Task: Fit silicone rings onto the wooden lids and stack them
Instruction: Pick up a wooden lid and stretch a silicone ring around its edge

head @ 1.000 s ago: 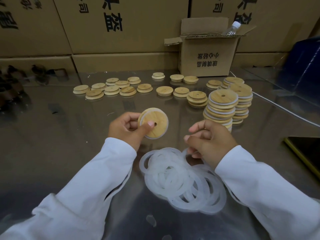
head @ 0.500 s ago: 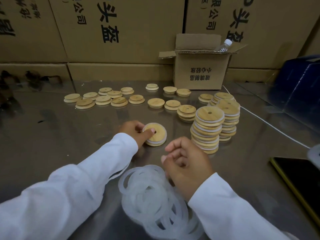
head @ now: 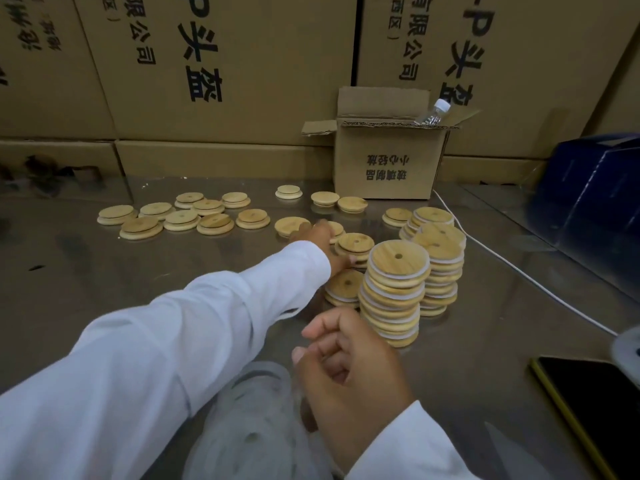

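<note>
Wooden lids (head: 214, 221) lie flat and unringed across the far worktop (head: 104, 289). The left hand (head: 323, 244) is nearer and reaches among them, though blur hides whether it grips one. The right hand (head: 349, 368), loosely curled and seemingly empty, hovers over the near silicone rings (head: 249, 427). Ringed stacks (head: 398, 258) crowd the right; open room lies left.

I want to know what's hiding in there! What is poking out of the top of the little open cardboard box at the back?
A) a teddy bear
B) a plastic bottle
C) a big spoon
B: a clear plastic bottle with a white cap sticks out of the top of the small open cardboard box.
</note>
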A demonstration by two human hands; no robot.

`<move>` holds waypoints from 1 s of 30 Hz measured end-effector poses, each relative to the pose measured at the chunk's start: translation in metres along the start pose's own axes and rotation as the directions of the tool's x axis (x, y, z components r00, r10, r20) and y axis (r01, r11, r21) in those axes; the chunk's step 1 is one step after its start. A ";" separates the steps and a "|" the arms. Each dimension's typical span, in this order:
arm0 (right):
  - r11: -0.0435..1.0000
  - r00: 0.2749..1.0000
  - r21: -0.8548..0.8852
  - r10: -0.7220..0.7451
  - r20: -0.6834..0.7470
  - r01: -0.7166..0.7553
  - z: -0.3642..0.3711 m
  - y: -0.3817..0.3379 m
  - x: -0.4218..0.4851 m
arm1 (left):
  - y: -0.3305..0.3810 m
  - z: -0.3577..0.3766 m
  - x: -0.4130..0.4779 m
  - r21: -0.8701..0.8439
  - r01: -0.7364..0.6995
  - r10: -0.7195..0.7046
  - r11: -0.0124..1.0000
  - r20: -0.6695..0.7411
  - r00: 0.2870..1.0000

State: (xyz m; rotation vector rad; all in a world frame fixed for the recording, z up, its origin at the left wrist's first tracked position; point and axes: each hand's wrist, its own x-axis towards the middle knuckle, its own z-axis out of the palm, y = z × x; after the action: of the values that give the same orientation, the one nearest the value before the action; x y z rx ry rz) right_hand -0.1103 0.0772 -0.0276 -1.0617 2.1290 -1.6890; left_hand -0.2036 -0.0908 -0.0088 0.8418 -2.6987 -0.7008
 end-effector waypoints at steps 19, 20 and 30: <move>0.998 0.987 0.067 0.021 -0.160 -0.010 -0.001 0.004 0.009 | -0.008 -0.049 -0.021 -0.209 -0.339 0.283 0.917 -0.258 0.924; 0.991 0.981 0.132 0.051 -0.186 -0.027 -0.001 0.002 0.010 | -0.010 -0.059 -0.035 -0.230 -0.397 0.329 0.888 -0.285 0.900; 0.926 0.993 0.362 0.116 0.001 -0.109 0.001 -0.019 0.004 | -0.045 -0.057 -0.166 -0.268 -0.621 0.561 0.737 -0.270 0.782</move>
State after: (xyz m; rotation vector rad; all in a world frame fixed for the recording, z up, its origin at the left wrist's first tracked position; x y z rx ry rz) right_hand -0.1053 0.0723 -0.0097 -0.8018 1.7529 -1.9407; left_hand -0.0280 -0.0479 0.0050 -0.0692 -2.3607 -0.8463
